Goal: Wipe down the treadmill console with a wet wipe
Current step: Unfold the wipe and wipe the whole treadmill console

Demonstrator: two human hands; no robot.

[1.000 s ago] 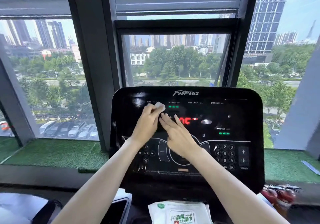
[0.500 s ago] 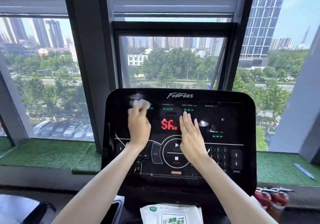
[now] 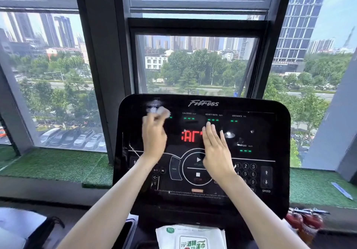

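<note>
The glossy black treadmill console (image 3: 274,173) rises tilted before me, its red digits (image 3: 191,136) lit at the centre, and a white plastic pack of wipes (image 3: 191,236) with a green-and-white label lies just below its lower edge. My right hand (image 3: 217,152) lies flat on the middle of the panel, fingers straight and close together, just beside those digits. My left hand (image 3: 154,136), blurred, pinches a small crumpled white wet wipe (image 3: 163,111) at its fingertips against the console's upper left area.
</note>
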